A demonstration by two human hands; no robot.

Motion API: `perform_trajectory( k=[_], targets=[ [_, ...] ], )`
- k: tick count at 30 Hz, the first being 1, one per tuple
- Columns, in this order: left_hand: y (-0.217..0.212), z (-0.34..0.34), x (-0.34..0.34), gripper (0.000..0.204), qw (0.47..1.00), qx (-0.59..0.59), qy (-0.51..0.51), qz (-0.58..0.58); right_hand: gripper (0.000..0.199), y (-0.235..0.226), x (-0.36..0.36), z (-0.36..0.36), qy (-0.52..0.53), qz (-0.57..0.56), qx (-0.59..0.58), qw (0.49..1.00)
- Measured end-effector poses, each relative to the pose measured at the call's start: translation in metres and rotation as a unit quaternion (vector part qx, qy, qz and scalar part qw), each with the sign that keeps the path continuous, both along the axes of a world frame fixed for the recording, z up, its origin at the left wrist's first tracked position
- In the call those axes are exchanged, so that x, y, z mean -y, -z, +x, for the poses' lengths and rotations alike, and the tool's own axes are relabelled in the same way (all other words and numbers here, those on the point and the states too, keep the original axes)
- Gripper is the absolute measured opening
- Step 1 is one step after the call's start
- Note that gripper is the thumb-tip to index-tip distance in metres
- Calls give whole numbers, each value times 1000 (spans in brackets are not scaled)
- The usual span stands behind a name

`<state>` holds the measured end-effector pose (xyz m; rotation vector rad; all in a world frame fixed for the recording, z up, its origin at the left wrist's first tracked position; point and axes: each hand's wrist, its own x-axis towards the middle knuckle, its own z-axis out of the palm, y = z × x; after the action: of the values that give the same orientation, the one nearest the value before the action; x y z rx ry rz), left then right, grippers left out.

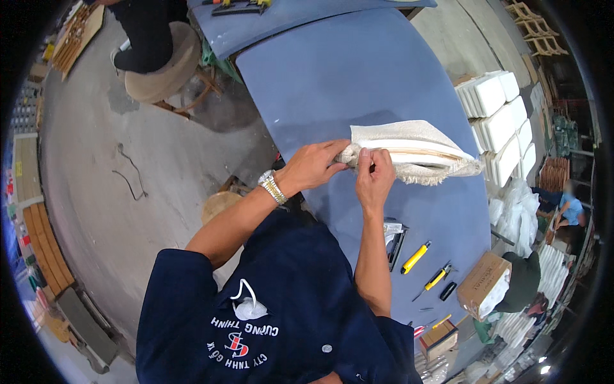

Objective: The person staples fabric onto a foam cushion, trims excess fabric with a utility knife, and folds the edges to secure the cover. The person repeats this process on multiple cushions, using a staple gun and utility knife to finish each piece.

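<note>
Head view: where does the off-white upholstered piece [419, 146] lie, and how is its long axis set?

It is held over the near part of the blue table [345, 83]; whether its underside touches the surface cannot be told. The long axis runs from left to right across the person's front, dipping slightly toward the person at the right. The narrower end points right; a cloth flap stands out along the far side, and a frayed edge hangs along the near one.

What is the state of each grip?

The left hand [314, 166] is closed narrowly on gathered cloth at the left end. The right hand [375, 174], just beside it, pinches the near edge, thumb uppermost.

And nearby?

Right of the right forearm, on the table, lie a staple gun [396, 242], a yellow cutter [416, 257] and a yellow-handled tool [437, 278].
</note>
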<state>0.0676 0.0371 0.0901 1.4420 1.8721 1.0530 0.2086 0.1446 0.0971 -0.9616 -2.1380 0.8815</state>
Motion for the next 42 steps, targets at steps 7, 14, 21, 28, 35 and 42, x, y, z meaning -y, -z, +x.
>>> perform_trajectory(
  k=[7, 14, 21, 28, 35, 42],
  targets=[
    [2, -17, -17, 56, 999, -16, 30, 28, 25, 4, -9, -11, 1, -54, -98, 994],
    [9, -21, -28, 53, 997, -46, 19, 54, 22, 17, -22, -16, 5, -88, -136, 987],
    [34, -4, -30, 66, 928, 363, -46, -73, 26, 13, -19, -9, -4, -80, -102, 992],
    [36, 4, -43, 68, 956, 290, -41, -28, 16, 5, -7, -2, 5, -79, -55, 995],
    [36, -4, -44, 63, 970, 240, -24, 7, 11, -5, 11, -5, 35, -67, 39, 996],
    [31, -1, -39, 67, 983, 186, -4, 4, 34, 31, 52, 123, 377, -113, 80, 916]
  ],
)
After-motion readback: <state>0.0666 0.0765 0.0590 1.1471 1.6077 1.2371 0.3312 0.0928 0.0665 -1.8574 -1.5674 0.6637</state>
